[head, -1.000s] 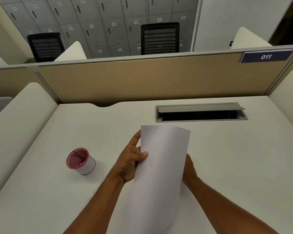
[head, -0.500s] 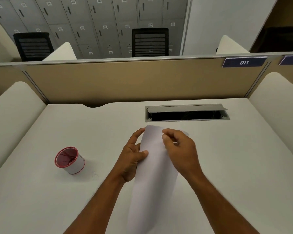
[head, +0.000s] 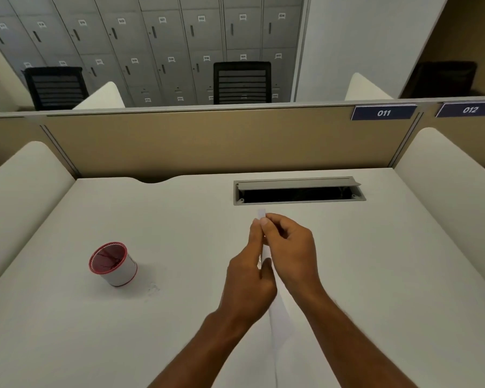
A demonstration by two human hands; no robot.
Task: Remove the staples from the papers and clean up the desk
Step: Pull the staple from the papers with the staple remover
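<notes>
White papers (head: pixel 277 315) stand almost edge-on to me above the desk's middle, held between both hands. My left hand (head: pixel 249 278) grips the sheets from the left, fingers curled round them. My right hand (head: pixel 289 250) pinches the top corner, thumb and forefinger meeting my left fingertips there. A small tip of paper sticks up above the fingers. No staple can be made out. A white cup with a red rim (head: pixel 112 264) stands tilted on the desk to the left, apart from my hands.
The white desk (head: pixel 403 275) has an open grey cable slot (head: pixel 298 191) just beyond my hands. Padded white dividers flank both sides and a tan partition (head: pixel 207 141) closes the back. Black chairs and grey lockers stand behind it.
The papers have turned from facing me to nearly edge-on. My right hand came from behind the sheet up to its top corner and now pinches there beside my left fingers.
</notes>
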